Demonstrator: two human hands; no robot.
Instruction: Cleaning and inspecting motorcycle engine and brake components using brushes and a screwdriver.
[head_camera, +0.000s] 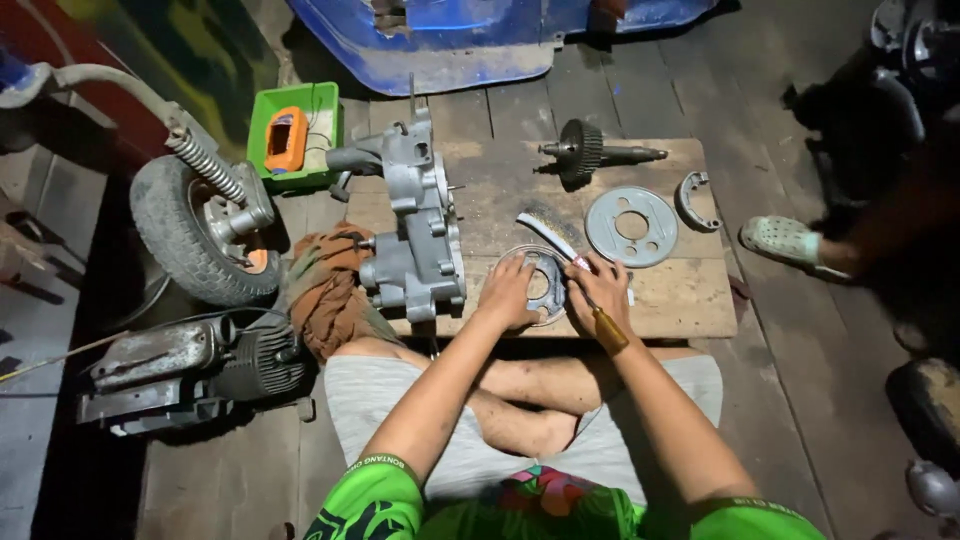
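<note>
Disc (540, 287) flat under spread left fingers (510, 283), right fingers (597, 287) (brush (548, 235) gripped) touching its edge.

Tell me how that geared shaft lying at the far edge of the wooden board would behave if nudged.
The geared shaft lies on its side on the wooden board, so it would probably roll, likely curving because the gear is wider than the shaft. It looks like solid metal, so probably stiff and heavy for its size.

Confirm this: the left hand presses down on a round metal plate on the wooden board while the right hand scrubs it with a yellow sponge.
Not quite. The right hand holds a wire brush with a wooden handle, not a yellow sponge. The head view shows it. The left hand does press on the round metal plate on the wooden board.
</note>
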